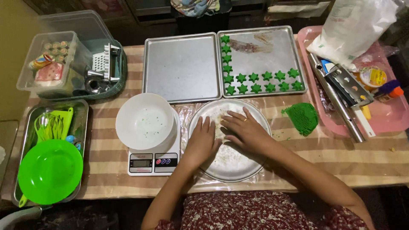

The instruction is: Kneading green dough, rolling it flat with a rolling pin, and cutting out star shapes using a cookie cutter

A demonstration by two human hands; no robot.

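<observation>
Both hands are pressed flat, fingers spread and grasping nothing, on a round metal pan dusted with white flour at the front of the striped worktop. The left hand is laid just beside the right hand, on which a ring is worn. A lump of green dough is seen right of the pan. Behind it, green star shapes are lined up on a tray, beside a bare tray. A white bowl is set on a scale to the left, and a green plate lies further left.
</observation>
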